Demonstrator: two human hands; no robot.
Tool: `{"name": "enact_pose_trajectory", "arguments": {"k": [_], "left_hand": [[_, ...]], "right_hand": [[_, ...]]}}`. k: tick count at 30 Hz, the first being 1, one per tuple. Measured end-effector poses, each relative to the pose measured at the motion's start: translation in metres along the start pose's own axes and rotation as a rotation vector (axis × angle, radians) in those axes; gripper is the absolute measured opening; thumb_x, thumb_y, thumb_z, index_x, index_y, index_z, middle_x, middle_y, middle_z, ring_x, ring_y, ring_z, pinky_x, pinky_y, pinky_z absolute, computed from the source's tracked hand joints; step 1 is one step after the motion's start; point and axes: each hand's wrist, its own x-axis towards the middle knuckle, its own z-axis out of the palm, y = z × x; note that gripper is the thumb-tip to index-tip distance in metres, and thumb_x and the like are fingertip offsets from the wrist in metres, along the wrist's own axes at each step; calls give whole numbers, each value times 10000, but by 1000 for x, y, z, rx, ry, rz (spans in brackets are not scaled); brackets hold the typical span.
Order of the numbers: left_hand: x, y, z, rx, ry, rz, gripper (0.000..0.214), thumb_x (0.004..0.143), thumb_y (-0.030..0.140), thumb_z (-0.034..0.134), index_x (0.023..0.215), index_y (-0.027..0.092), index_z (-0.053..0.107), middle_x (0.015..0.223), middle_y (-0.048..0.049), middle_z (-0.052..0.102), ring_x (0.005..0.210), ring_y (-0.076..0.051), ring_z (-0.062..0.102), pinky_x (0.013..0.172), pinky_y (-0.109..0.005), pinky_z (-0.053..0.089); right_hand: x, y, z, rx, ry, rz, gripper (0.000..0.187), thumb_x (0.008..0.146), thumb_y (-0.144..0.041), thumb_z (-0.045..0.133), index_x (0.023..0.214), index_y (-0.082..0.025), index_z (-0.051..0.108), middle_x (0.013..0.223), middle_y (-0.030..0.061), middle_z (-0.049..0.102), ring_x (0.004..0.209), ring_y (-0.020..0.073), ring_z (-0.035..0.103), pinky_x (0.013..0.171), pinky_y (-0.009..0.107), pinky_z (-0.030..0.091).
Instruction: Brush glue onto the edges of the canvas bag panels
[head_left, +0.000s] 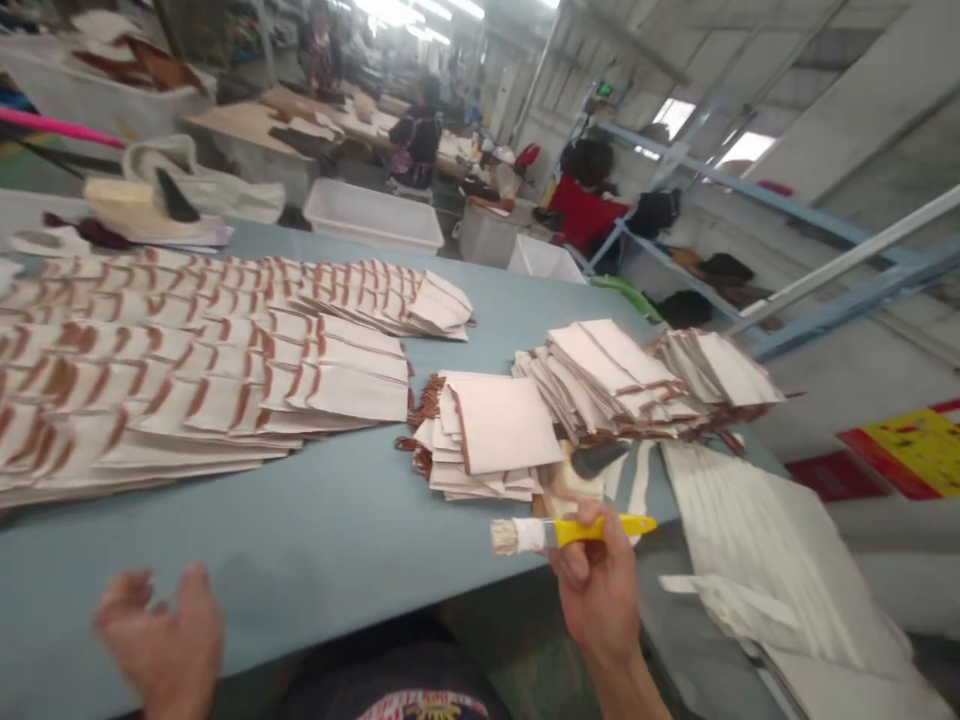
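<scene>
A paintbrush (566,532) with a yellow handle and pale, caked bristles is in my right hand (600,580), its bristles pointing left. Just beyond that hand sits a container with a black cone-shaped top (596,460), partly hidden. My left hand (165,630) hovers over the near left table edge, blurred, with fingers apart and nothing in it. Between the hands and farther back lies a stack of off-white fabric pieces (502,425) with brown edges. Long overlapping rows of similar pieces (225,390) cover the table's left side.
More piles of the pieces (615,370) lie at the table's (315,530) right end. Off-white sheeting (795,560) hangs beside it. Beyond the far edge stand white bins (375,215) and a blue metal frame (810,220). A person (416,135) is in the background.
</scene>
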Motion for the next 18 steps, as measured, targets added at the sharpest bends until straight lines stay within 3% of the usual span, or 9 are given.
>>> {"name": "enact_pose_trajectory", "arguments": {"k": [2,4,7,9,13,15,18], "left_hand": [[-12,13,43,5,-4,-12,537,1075,437,822,1538,214,664,1498,-142,742,1276,-338,776,1064,-590,689],[-24,33,88,-11,-86,62,434,1094,419,803,1457,201,709,1369,-110,793,1167,-294,806,1014,-539,705],[-53,75,148,-29,-248,280,314,1115,430,778,1315,188,764,1222,-71,823,1020,-241,817,935,-476,714],[-81,107,179,-40,-371,487,332,1110,429,784,1341,193,762,1296,-88,818,1129,-273,815,1016,-526,700],[-133,162,228,-23,-631,908,471,1072,444,828,1479,230,731,1620,-136,704,1451,-370,701,1208,-654,601],[-144,180,244,16,-694,1003,464,1073,436,827,1481,235,730,1632,-137,694,1452,-370,698,1207,-652,603],[-137,198,254,60,-764,1046,390,1091,421,808,1431,238,750,1543,-127,741,1348,-330,748,1143,-597,649]], "right_hand": [[14,-14,-38,25,61,-8,565,845,-757,906,840,-261,635,458,-147,370,419,77,246,457,174,305],[24,-25,-74,36,122,-19,541,853,-733,909,846,-262,643,455,-145,375,412,80,257,457,178,295],[33,-35,-119,25,204,-23,529,859,-716,914,844,-262,643,453,-142,381,405,82,269,460,188,287],[36,-39,-139,23,256,-14,547,822,-720,943,842,-262,645,451,-142,387,404,82,277,461,193,286],[36,-41,-162,27,332,-5,568,795,-747,949,866,-265,656,446,-145,388,398,86,282,458,201,289],[33,-37,-171,18,340,-12,560,827,-755,922,882,-265,657,448,-142,393,395,92,302,462,205,292],[26,-27,-186,-25,324,-9,571,851,-774,899,879,-259,653,448,-124,426,399,109,376,471,217,315]]}}
